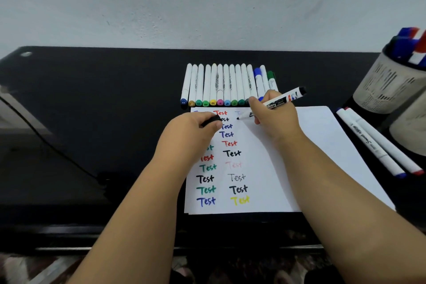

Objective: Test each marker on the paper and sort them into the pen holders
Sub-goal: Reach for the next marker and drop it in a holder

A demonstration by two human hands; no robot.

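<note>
My right hand (273,114) grips an uncapped black marker (280,100), its tip touching the white paper (311,145) near the top of the third column. My left hand (196,130) pinches the marker's black cap (211,120) and rests on the paper's left side. The sheet carries two columns of the word "Test" in several colours. A row of several white markers (219,85) with coloured end caps lies just beyond the paper. A pen holder (382,85) at the right edge holds blue and red capped markers.
Two white markers (378,143), one blue-tipped and one red-tipped, lie on the black table to the right of the paper. A second holder (410,131) shows partly at the right edge. A black cable (46,143) crosses the table's left side. A wall rises behind.
</note>
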